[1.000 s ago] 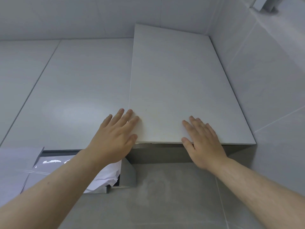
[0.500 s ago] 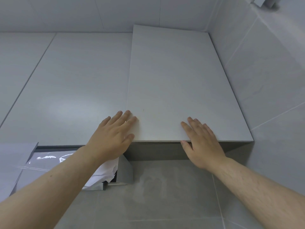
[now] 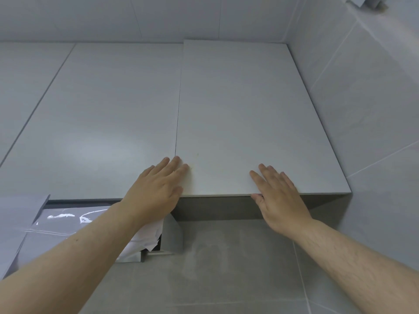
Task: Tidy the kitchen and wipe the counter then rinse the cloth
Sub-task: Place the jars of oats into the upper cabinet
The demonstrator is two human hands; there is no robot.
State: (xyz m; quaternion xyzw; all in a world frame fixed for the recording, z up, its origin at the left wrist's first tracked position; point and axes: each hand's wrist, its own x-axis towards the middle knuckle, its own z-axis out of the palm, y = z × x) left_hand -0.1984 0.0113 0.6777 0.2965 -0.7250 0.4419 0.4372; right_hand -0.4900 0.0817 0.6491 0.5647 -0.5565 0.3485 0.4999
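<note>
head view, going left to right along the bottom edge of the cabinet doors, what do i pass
film-covered panel → left hand → right hand → tiled side wall

Both forearms run off the bottom of the view, so nothing past them shows. The left hand (image 3: 156,193) covers the lower left corner of the right cupboard door (image 3: 238,109), and its wrist hides much of a crumpled white sheet (image 3: 145,239) below; what that sheet is I cannot tell. A glossy wrapped thing (image 3: 68,223) beside it is partly covered by the left forearm and by a grey panel (image 3: 18,218), itself cut off at the left. A small grey fitting (image 3: 365,2) at top right is clipped by the top edge and cannot be identified.
</note>
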